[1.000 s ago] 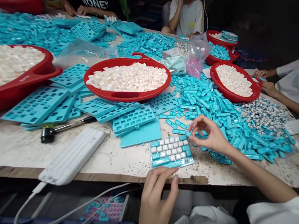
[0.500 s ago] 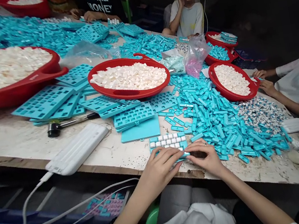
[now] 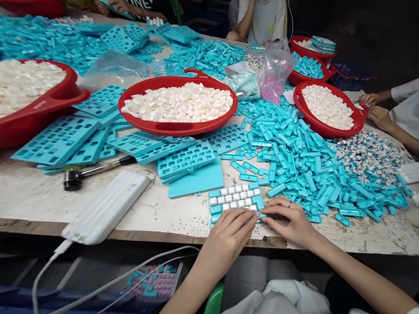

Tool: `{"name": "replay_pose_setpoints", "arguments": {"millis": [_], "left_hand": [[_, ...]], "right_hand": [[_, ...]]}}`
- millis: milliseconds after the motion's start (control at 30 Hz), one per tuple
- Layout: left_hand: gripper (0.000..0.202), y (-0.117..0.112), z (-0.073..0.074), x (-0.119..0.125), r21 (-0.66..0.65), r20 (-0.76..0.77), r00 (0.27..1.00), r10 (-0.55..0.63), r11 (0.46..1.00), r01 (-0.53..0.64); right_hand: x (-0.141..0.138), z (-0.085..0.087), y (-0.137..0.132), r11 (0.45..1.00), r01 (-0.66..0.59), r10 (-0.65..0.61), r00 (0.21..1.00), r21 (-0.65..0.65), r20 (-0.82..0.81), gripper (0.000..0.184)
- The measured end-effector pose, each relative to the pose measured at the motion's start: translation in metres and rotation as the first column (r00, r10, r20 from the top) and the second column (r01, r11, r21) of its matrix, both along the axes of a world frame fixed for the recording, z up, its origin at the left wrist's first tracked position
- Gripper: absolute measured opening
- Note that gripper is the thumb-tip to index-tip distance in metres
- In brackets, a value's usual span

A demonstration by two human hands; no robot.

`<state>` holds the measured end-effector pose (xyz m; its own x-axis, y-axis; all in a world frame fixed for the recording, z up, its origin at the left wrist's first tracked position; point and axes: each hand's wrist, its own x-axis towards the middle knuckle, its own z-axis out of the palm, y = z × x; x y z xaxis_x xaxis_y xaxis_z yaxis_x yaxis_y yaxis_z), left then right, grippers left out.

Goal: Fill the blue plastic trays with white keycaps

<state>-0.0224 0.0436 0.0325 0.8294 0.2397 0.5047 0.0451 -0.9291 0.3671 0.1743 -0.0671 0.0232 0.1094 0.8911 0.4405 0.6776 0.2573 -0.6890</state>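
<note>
A small turquoise toy keyboard [image 3: 215, 210] with rows of white and turquoise keys lies flat near the table's front edge. My left hand [image 3: 233, 232] rests over its lower edge, fingers bent and pressed together at the lower right part. From the other side my right hand [image 3: 290, 221], with a ring on one finger, pinches at the same corner. A small turquoise piece [image 3: 261, 216] shows between the fingertips of both hands; its shape is mostly covered. Just right of the keyboard begins a heap of long turquoise key pieces [image 3: 308, 172].
Red baskets of white keycaps [image 3: 180, 103] stand behind, beside stacked turquoise keyboard panels [image 3: 185, 158]. A black-headed mallet [image 3: 72, 180] and a cabled white power bank [image 3: 106, 209] lie left. A small-parts pile [image 3: 370, 157] is right. Co-workers' hands [image 3: 378, 110] are at the right and far side.
My hands stay at the keyboard's lower right corner, with fingers shifted slightly. Across the table, a co-worker's hands have lifted a turquoise piece. The view has moved a little.
</note>
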Motion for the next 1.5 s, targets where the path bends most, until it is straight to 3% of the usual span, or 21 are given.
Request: {"name": "replay_pose_setpoints", "arguments": {"millis": [667, 867, 1133, 1333, 1500], "left_hand": [[0.035, -0.004, -0.009, 0.0, 0.012, 0.058, 0.998, 0.033, 0.999, -0.034], [0.041, 0.0, -0.011, -0.005, 0.111, 0.036, 0.999, -0.004, 0.994, 0.0], [0.038, 0.005, -0.018, -0.007, 0.215, 0.079, 0.997, 0.01, 0.976, -0.027], [0.035, 0.007, -0.015, -0.005, 0.218, 0.094, 0.995, 0.019, 0.975, -0.039], [0.033, 0.008, -0.014, -0.002, 0.137, 0.11, 0.994, 0.021, 0.99, -0.037]], "right_hand": [[-0.002, -0.004, -0.001, 0.998, 0.002, -0.002, 1.0, 0.067, 0.002, 0.023], [-0.008, -0.003, -0.002, 0.995, 0.011, -0.021, 0.994, 0.096, 0.104, 0.028], [-0.011, -0.004, 0.002, 0.992, 0.052, -0.064, 0.994, 0.118, 0.093, 0.024], [-0.01, -0.006, 0.004, 0.99, 0.041, -0.05, 0.997, 0.133, 0.064, 0.019], [-0.01, -0.009, 0.004, 0.99, 0.035, -0.04, 0.999, 0.138, 0.032, 0.02]]}}
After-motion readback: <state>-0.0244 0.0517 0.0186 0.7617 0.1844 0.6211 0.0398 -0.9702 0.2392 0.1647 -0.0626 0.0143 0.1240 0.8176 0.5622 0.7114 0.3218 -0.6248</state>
